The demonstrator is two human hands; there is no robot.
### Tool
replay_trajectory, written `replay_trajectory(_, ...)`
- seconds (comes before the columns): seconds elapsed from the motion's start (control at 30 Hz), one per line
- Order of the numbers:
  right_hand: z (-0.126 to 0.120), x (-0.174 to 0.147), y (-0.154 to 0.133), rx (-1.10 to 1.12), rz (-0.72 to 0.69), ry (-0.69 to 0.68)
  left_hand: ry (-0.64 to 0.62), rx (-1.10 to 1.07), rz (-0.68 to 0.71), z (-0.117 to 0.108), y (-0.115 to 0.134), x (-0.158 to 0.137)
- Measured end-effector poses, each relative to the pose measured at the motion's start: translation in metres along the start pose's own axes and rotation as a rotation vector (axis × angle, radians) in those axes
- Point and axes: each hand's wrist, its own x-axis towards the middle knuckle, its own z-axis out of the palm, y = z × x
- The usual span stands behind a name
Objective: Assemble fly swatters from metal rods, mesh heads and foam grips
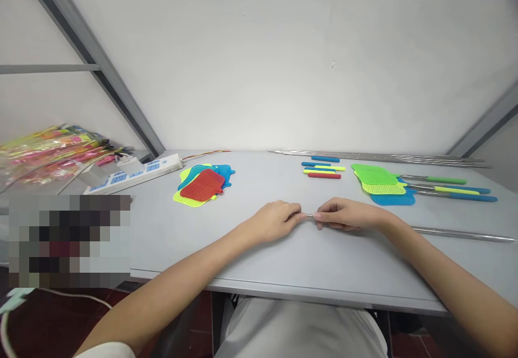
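A thin silvery metal rod [309, 215] spans the short gap between my two hands, low over the grey table. My left hand [279, 220] is closed around its left end, which the fingers hide. Thumb and fingers of my right hand [343, 215] pinch the rod just beside it. A thicker metal length [461, 233] comes out behind my right wrist, in line with that rod. Left of my hands lies a pile of fly swatter heads, a red one [202, 185] on top. Coloured handle grips [324, 175] lie beyond my hands.
Swatters with handles, the top head green [374, 174], lie to the right. Several long metal rods [380, 156] rest along the wall. A white power strip [137, 174] and bagged colourful goods [52, 153] are at left. The table's front edge [283, 288] runs before me.
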Motion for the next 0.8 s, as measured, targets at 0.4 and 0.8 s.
replay_trajectory(0.4,-0.001,0.0,0.0,-0.009,0.018,0.013,-0.012,-0.075,-0.012,-0.003,-0.002,-0.001)
replay_trajectory(0.8,-0.003,0.0,0.004,0.008,0.014,-0.03,-0.01,-0.084,-0.047,-0.012,-0.015,-0.003)
